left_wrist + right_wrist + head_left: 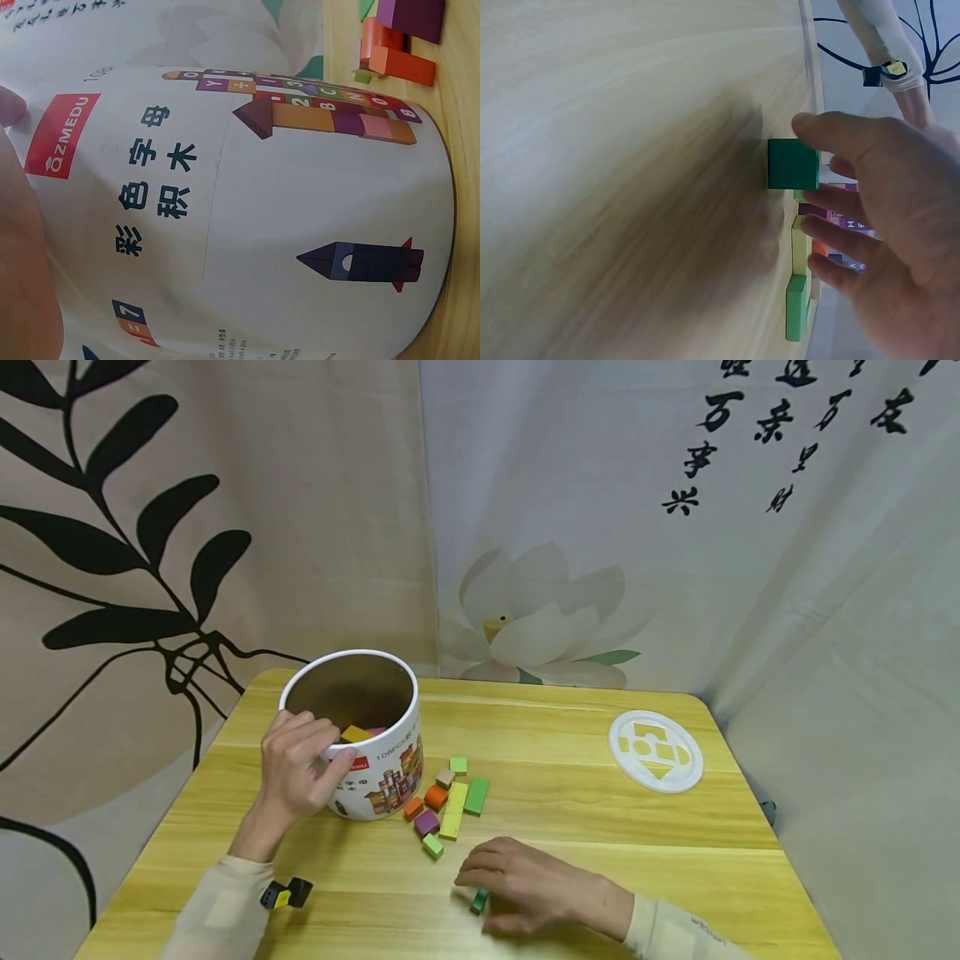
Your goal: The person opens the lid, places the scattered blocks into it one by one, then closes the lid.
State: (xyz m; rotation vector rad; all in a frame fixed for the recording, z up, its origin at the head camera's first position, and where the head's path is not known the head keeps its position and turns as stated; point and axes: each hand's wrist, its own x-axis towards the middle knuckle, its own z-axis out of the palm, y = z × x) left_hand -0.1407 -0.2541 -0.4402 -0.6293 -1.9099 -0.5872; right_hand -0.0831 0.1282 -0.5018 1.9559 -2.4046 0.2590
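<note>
My left hand (300, 764) grips the near rim of a white round bucket (378, 781), fingers over the edge and thumb on the outside. Printed toy-block pictures and lettering cover the bucket wall (255, 202), and a few coloured blocks show inside. Low over the front of the table, my right hand (536, 885) pinches a dark green block (793, 163) between thumb and index finger. The other fingers of that hand (885, 225) are spread apart. Between bucket and right hand lie loose blocks, among them a yellow block (453, 811), a purple block (427, 823) and a green block (476, 796).
A white disc with shaped cut-outs (624, 768) lies at the back right of the wooden table (570, 810). Orange blocks, including an orange rounded one (436, 797), sit close beside the bucket. A printed curtain (337, 527) hangs behind the table.
</note>
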